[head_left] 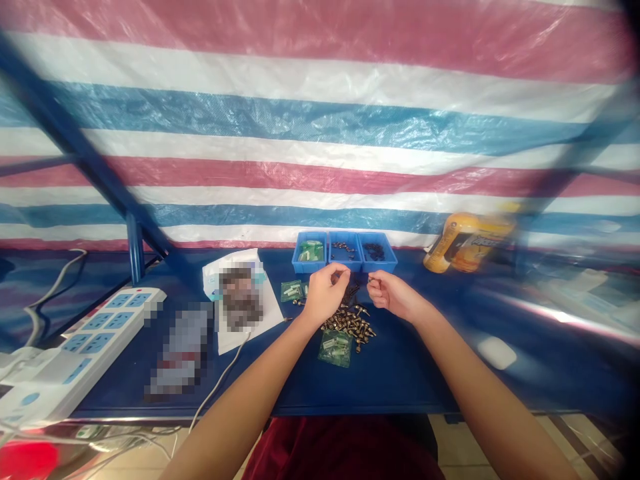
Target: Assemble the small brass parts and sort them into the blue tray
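My left hand [326,292] is closed in a pinch above the pile, in front of the blue bins. What its fingertips hold, if anything, is hidden. To its right, my right hand [391,295] pinches a small dark piece too tiny to name. Below and between the hands lies a pile of small brass-coloured and dark metal fittings [347,323]. A clear green-tinted bag [335,349] with pale pieces lies at the near side of the pile. Another such bag [291,291] is left of my left hand.
Behind my hands stand a blue bin of green packets [311,269], one of small brownish pieces [344,247] and one of black pieces [374,252]. A white paper [270,313], cable [220,380] and power strip [120,320] are left; yellow bottles [455,243] and a white mouse [497,352] right.
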`<state>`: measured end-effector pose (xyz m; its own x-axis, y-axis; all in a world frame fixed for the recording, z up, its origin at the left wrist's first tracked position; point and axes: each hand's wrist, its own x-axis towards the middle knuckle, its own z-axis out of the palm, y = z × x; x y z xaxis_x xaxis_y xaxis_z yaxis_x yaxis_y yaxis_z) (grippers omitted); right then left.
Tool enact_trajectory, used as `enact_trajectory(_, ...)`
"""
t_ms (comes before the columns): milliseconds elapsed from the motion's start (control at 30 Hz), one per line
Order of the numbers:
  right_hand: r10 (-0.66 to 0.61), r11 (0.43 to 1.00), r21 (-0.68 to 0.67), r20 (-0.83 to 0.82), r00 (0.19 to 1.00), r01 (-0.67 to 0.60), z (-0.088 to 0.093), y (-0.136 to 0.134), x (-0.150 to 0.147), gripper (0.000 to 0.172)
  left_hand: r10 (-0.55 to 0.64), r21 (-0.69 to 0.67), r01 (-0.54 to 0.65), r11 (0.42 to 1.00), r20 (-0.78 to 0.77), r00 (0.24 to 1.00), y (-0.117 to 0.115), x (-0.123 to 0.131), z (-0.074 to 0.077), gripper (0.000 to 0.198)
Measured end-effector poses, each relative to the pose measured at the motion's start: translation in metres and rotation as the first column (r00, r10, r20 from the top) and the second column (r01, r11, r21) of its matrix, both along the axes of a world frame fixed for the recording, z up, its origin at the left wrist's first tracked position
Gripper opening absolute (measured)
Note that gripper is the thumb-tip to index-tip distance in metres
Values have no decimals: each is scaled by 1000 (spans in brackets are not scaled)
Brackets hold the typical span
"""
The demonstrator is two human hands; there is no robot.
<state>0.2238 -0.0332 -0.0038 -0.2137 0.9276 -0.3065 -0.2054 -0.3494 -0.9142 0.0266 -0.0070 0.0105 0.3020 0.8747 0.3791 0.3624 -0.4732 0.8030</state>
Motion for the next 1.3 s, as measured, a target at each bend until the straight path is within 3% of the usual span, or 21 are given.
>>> enact_trajectory(133, -89, 994, 66, -52, 995, 92, 5, -1, 9, 31, -8, -7, 8, 1000, 0, 1000, 0, 0, 0, 22)
enact_trajectory(300, -128, 972, 182, -122, 984, 149, 15, -4, 12, 46, -36, -11, 36, 999, -22, 999, 0, 1, -1, 23)
enact_trajectory(367, -126, 966, 218, -60, 990, 136, 12, -3, 11, 42, -37, -4, 37, 999, -43, 998, 1, 0, -3, 22)
enact_trajectory(433, -174, 946, 297, 127, 977, 130, 5, 0, 9, 35, -26, 14, 27, 1000, -101, 995, 3, 0, -7, 21)
enact_trajectory(500, -297, 886, 456, 411, 862, 88, -3, 2, 7, 25, 8, 64, 6, 998, -207, 978, 5, -1, -13, 18)
enact_trajectory(600, -436, 777, 610, 699, 566, -155, -11, 2, 4, 16, 73, 139, -18, 990, -401, 913, 7, -3, -22, 18)
enact_trajectory(700, -403, 750, 549, 821, 405, -368, -15, -1, 3, 23, 82, 135, -14, 991, -511, 855, 8, -5, -29, 19)
enact_trajectory(800, -357, 752, 479, 874, 330, -452, -17, -2, 2, 24, 71, 131, 1, 991, -542, 837, 8, -5, -30, 18)
enact_trajectory(1133, -342, 772, 441, 896, 284, -458, -21, 0, 2, 15, 76, 116, -3, 993, -624, 778, 6, -3, -25, 20)
enact_trajectory(1300, -344, 759, 451, 890, 300, -469, -22, 2, 3, 20, 88, 134, 0, 991, -649, 756, 5, -2, -25, 20)
